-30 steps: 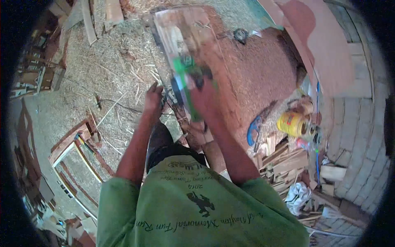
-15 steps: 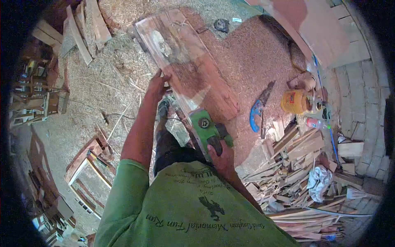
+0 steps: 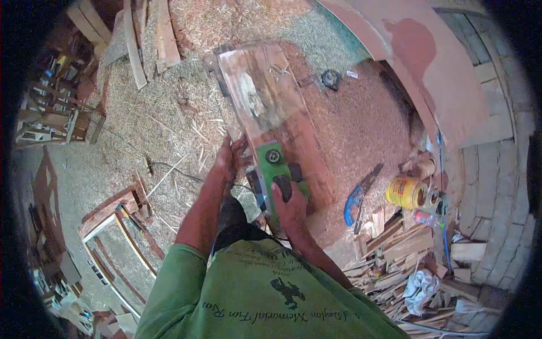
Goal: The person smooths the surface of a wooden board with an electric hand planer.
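Atop plank (image 3: 299,130), near end | green planer (image 3: 267,170) | right fingers (image 3: 277,194) wrapped round its handle (image 3: 283,185) | left fingers (image 3: 239,146) parted, beside plank

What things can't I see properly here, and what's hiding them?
All in the head view:
Green tool: underside, hidden by its own body.
Right hand: some fingers, hidden by the black handle.
Yellow jar: label words, too small and blurry.
Big sheet: top part, cut off by the picture's edge.

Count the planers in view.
1: the green planer, at the left edge of the board. Others could be hidden among the wood scraps.
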`<state>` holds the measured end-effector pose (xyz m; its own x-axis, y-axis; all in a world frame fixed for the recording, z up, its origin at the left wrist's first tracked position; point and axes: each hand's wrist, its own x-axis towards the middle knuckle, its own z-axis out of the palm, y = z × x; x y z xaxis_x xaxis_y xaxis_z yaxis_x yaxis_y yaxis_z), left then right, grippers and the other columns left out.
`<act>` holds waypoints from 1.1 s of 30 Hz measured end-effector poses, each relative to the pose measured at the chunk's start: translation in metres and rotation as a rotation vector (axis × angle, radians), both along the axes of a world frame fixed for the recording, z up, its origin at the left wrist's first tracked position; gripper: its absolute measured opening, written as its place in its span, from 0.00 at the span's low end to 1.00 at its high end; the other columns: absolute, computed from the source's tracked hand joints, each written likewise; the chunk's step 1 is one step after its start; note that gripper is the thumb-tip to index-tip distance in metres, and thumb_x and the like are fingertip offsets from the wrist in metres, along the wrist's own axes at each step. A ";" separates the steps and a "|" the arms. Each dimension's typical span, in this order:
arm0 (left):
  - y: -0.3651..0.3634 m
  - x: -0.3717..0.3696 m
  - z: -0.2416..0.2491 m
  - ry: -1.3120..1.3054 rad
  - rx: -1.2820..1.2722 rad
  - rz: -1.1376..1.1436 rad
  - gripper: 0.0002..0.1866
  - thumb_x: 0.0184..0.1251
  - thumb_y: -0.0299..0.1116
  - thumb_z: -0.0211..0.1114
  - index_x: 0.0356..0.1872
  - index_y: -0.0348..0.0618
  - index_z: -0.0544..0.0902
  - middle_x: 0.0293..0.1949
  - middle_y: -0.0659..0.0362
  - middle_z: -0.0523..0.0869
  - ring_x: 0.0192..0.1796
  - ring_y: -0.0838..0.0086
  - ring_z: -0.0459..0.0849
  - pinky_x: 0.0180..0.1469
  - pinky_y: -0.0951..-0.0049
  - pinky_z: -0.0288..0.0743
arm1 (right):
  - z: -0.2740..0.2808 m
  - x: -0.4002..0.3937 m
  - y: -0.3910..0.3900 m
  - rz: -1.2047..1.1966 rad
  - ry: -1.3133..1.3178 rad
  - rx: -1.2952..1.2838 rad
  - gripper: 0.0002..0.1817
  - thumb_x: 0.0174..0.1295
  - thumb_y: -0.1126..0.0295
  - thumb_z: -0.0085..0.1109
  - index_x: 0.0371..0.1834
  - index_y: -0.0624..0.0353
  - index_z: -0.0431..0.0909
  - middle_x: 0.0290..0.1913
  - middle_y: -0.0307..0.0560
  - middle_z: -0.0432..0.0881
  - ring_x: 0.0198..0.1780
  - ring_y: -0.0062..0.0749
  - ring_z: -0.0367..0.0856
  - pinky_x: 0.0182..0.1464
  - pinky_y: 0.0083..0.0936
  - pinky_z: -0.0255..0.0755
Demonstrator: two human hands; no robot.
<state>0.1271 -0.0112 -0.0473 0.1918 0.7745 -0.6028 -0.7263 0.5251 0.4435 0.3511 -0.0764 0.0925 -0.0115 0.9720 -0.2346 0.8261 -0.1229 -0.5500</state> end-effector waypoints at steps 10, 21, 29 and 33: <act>-0.003 -0.007 -0.032 -0.252 -0.004 0.036 0.53 0.74 0.80 0.31 0.76 0.43 0.73 0.74 0.53 0.75 0.56 0.58 0.84 0.67 0.54 0.69 | -0.003 -0.108 0.134 0.043 0.094 0.133 0.32 0.71 0.44 0.63 0.53 0.70 0.81 0.46 0.73 0.85 0.50 0.67 0.85 0.51 0.52 0.78; -0.005 0.002 -0.036 -0.335 0.025 0.130 0.55 0.73 0.80 0.38 0.84 0.41 0.57 0.84 0.48 0.59 0.82 0.52 0.60 0.84 0.55 0.47 | -0.030 -0.169 0.223 0.077 0.122 0.219 0.33 0.66 0.42 0.67 0.44 0.71 0.82 0.33 0.68 0.86 0.38 0.63 0.88 0.40 0.47 0.80; -0.004 0.002 -0.028 -0.331 -0.139 0.090 0.49 0.76 0.76 0.37 0.83 0.46 0.62 0.82 0.50 0.63 0.82 0.44 0.57 0.84 0.45 0.45 | -0.006 -0.223 0.278 0.165 0.112 0.365 0.36 0.69 0.38 0.60 0.42 0.70 0.85 0.29 0.65 0.85 0.33 0.55 0.88 0.41 0.50 0.79; -0.002 0.004 -0.044 -0.340 -0.095 0.101 0.50 0.76 0.77 0.37 0.83 0.47 0.61 0.83 0.51 0.62 0.83 0.47 0.56 0.84 0.45 0.44 | 0.018 -0.262 0.312 0.195 0.212 0.214 0.34 0.70 0.38 0.59 0.37 0.66 0.87 0.29 0.62 0.86 0.33 0.54 0.87 0.41 0.49 0.79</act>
<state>0.1309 -0.0130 -0.0915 0.3189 0.7435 -0.5878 -0.8744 0.4701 0.1202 0.0894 0.2352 0.1104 -0.2286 0.9735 0.0020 0.6873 0.1628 -0.7079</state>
